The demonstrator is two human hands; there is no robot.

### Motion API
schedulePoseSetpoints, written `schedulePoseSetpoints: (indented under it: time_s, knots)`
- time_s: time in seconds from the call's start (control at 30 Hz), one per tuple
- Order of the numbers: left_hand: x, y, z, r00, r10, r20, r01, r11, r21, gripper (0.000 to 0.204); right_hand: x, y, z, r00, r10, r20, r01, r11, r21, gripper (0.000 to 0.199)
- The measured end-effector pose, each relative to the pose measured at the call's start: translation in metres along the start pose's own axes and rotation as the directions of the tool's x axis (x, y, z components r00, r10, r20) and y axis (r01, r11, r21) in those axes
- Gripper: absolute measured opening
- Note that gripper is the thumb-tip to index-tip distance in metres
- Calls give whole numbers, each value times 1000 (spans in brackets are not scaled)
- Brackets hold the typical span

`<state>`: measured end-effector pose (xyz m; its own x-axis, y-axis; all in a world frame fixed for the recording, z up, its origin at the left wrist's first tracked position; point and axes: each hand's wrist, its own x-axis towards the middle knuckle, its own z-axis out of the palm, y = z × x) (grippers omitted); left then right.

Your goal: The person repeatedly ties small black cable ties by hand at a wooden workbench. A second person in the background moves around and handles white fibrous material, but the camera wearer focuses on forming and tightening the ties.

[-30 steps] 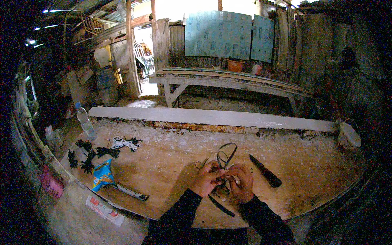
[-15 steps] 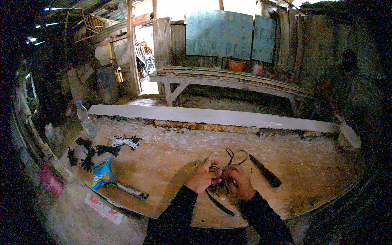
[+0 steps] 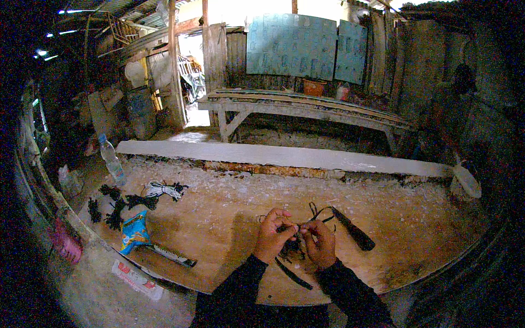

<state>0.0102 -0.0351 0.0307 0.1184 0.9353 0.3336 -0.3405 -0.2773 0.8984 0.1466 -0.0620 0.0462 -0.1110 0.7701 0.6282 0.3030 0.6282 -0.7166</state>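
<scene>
Close together over the front middle of the wooden table (image 3: 208,213), my left hand (image 3: 273,235) and my right hand (image 3: 319,245) meet fingertip to fingertip. Both pinch a thin dark cord (image 3: 298,228), most of it hidden by the fingers. Below the fingers hangs or lies a dark tangle (image 3: 292,249); I cannot tell which. A flat black strip (image 3: 293,274) lies under it, pointing toward me. To the right of my right hand rests a long dark tapered piece (image 3: 355,229), with a thin looped strap (image 3: 322,212) at its far end.
Black cord bundles (image 3: 115,210), a white cord bundle (image 3: 164,189), a blue packet (image 3: 135,232) and a narrow flat tool (image 3: 172,255) lie at the left. A clear bottle (image 3: 112,159) stands behind. A pale board (image 3: 273,156) edges the table's far side; a bench (image 3: 306,104) stands beyond.
My left hand has turned and risen slightly, its fingers now extended toward the right fingertips. My right fingers have drawn into a pinch. The view has shifted a little.
</scene>
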Motion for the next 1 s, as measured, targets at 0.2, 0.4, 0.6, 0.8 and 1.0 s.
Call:
schedulePoseSetpoints:
  time_s: [0.2, 0.4, 0.6, 0.8, 1.0]
  knots:
    - [2, -5, 3, 942, 336, -11, -302, 861, 410, 22, 0, -5, 4, 921, 390, 22, -356, 814, 459, 7]
    - [-2, -5, 5, 921, 390, 17, -342, 784, 518, 14, 1, -7, 3, 879, 474, 46, -409, 703, 582, 8]
    - [-5, -4, 7, 885, 460, 71, -383, 635, 671, 16, 6, 5, 0, 885, 447, 130, -420, 648, 635, 8]
    - [-5, -2, 13, 881, 470, -52, -358, 735, 576, 22, 4, 4, -1, 895, 434, 102, -402, 687, 605, 7]
    - [-6, -2, 15, 914, 386, -128, -302, 855, 422, 18, -1, 16, 5, 939, 344, -13, -288, 805, 519, 8]
